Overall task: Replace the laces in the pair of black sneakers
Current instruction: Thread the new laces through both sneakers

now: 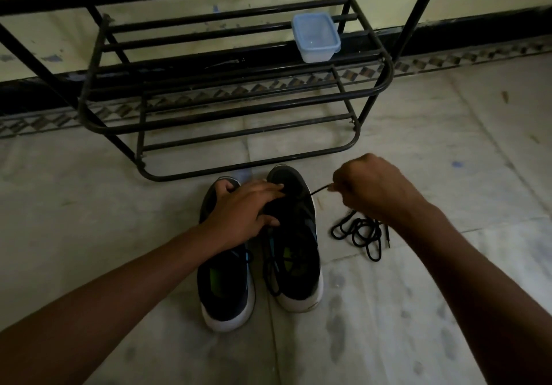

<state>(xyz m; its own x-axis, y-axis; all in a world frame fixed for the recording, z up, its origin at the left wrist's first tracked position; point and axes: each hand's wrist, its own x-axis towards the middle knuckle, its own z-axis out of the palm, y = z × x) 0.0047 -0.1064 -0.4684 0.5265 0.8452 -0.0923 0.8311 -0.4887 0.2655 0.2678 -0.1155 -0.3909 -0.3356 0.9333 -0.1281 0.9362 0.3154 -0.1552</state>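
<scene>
On the left, the pale tiled floor (89, 205) lies open from the wall to the near edge, crossed only by the left forearm. Behind, a black metal shoe rack (387, 77) stands against the wall, its front bottom bar just beyond the shoe toes. A clear plastic box (316, 36) sits on its upper shelf, towards the right end.

The two sneakers stand side by side in the middle of the floor, touching, with their toes towards the rack. The left sneaker (227, 289) is black with a white sole and a green patch on its insole. The left hand (248, 205) lies across the fronts of both, fingers spread, the outer ones bent over the left toe, the forefinger and thumb on the right sneaker (298, 253). That shoe is also black with a white sole, and a slack loop of lace hangs over its opening.

A black lace (319, 189) runs taut from its front to the right hand (373, 187), which is clenched and pinches the lace end, raised to the shoe's right. Under that wrist a loose lace (361, 234) lies coiled on the floor, just beside the right sneaker. Farther right the floor is open.
</scene>
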